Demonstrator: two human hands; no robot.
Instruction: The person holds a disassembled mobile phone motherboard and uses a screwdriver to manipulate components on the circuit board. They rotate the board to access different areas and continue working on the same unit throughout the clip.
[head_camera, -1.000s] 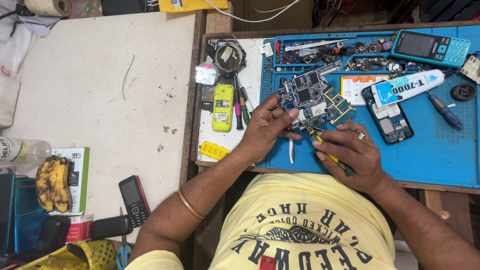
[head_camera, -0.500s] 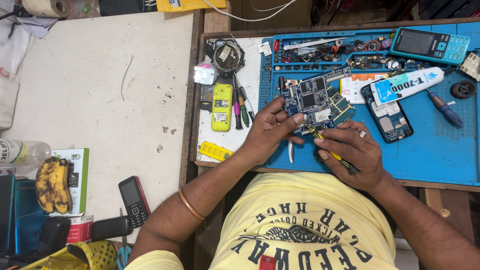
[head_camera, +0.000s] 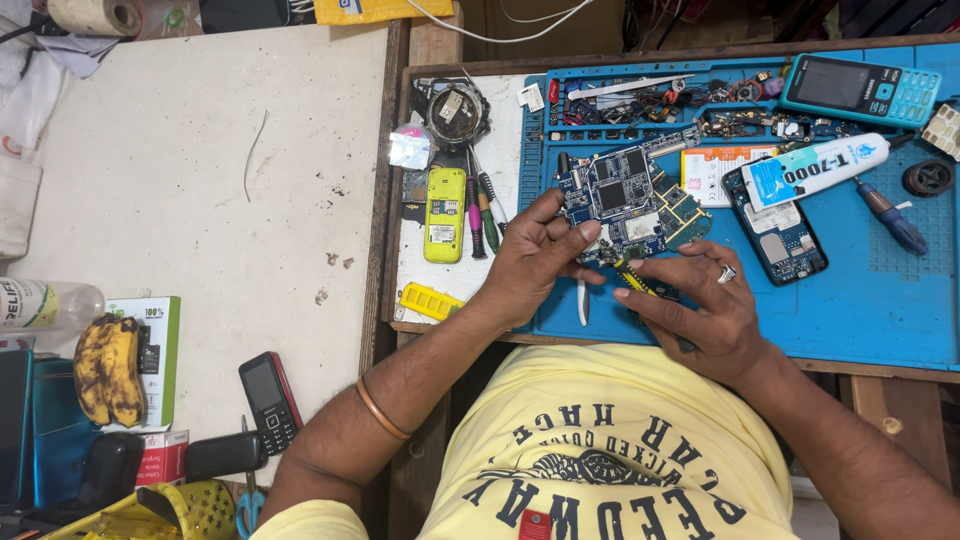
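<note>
Two hands met over a blue circuit board (head_camera: 628, 203) on the blue mat (head_camera: 880, 300). The left hand (head_camera: 530, 262) was closed on the board, thumb and fingertips pinching its edge at about 7 o'clock and tilting it up off the mat. The right hand (head_camera: 700, 305) lay just below, at the board's 5 o'clock, with its fingers curled round a thin yellow-and-black tool (head_camera: 637, 281) whose tip pointed up toward the board's lower edge; whether the tip touched could not be told.

Judged from this, the step in hand was probing or prying at a part on the board while the other hand steadied it. The next move would call for a firm pinch from the left grip and a small, careful push of the tool tip, since the board carried many fine parts.

Around them, a phone shell (head_camera: 777, 235) with a white glue tube (head_camera: 812, 170) across it lay at 3 o'clock from the board. A teal phone (head_camera: 860, 88) sat at 2 o'clock. A yellow phone (head_camera: 444, 213) and some screwdrivers (head_camera: 482, 212) lay at 9 o'clock. Further left on the counter (head_camera: 200, 180), a black phone (head_camera: 268, 400) and bananas (head_camera: 108, 367) lay well apart from the work.
</note>
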